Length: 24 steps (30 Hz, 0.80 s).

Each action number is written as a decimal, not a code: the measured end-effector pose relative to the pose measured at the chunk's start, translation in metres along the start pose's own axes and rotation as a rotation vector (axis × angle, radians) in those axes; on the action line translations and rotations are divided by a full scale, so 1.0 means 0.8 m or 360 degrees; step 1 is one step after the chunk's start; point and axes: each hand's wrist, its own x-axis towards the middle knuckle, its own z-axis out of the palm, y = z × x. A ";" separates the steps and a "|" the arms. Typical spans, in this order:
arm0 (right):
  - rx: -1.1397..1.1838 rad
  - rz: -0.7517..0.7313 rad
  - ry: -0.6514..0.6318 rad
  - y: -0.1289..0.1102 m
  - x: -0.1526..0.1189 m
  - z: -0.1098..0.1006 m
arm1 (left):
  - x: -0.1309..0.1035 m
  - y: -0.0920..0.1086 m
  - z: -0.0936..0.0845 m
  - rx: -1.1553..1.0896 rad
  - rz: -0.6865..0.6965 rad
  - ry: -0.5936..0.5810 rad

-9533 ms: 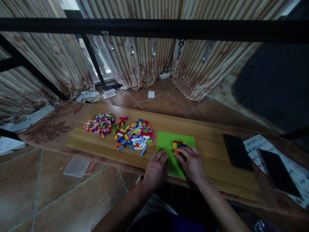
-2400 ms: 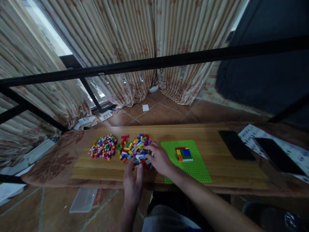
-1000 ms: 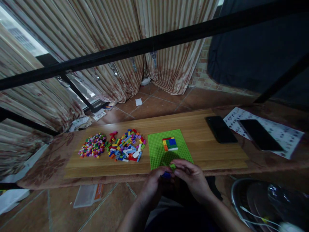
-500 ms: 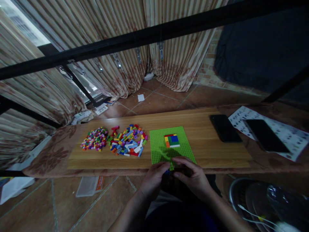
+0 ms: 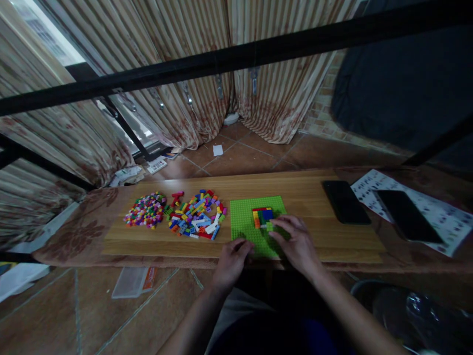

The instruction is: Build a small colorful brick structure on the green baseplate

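Observation:
A light green toy brick [image 5: 269, 226] is pinched between the thumb and fingers of my right hand [image 5: 297, 242], at the near right edge of a small brick build [image 5: 257, 218]. This build has red, orange, yellow, green, blue and white bricks and sits on a green studded baseplate [image 5: 241, 209]. My left hand [image 5: 233, 259] hovers at the baseplate's near left edge with its fingers curled together. Whatever those fingers hold, if anything, is hidden.
A heap of mixed bricks [image 5: 199, 217] lies left of the baseplate, with a pile of tiny colourful pieces [image 5: 146, 209] beyond it. On the right are a black phone [image 5: 344, 201], a second dark device [image 5: 408, 217] and a printed sheet [image 5: 456, 227]. A black bar [image 5: 207, 61] crosses beyond the wooden board [image 5: 306, 190].
My hands have parted from close together at the board's near edge. My right hand has moved forward to the build with the green brick; my left has shifted slightly left and forward.

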 end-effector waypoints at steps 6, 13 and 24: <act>-0.0171 -0.0079 0.0037 0.028 0.018 0.028 | 0.032 -0.002 -0.012 0.0406 0.0417 0.0190; -0.0276 -0.0095 0.0060 0.033 0.017 0.038 | 0.038 0.004 -0.003 0.1128 0.0797 0.0082; -0.0305 -0.0065 0.0031 0.032 0.019 0.037 | 0.051 -0.001 0.008 0.1854 0.0850 -0.0058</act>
